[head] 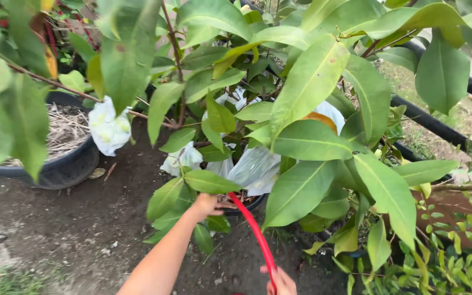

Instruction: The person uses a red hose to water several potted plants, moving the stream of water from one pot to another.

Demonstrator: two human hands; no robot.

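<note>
Holding a red handle (255, 232) low in the middle of the frame, the right hand (281, 282) has its grip wrapped around the bottom end. The left hand (206, 205) reaches under the leaves (301, 136), closed on the far end by the black pot (247, 205). It looks like work at the plant's base (maybe cutting). Next comes careful aiming. The tool's tip and most of the pot are hidden, and the right hand is cut off.
</note>
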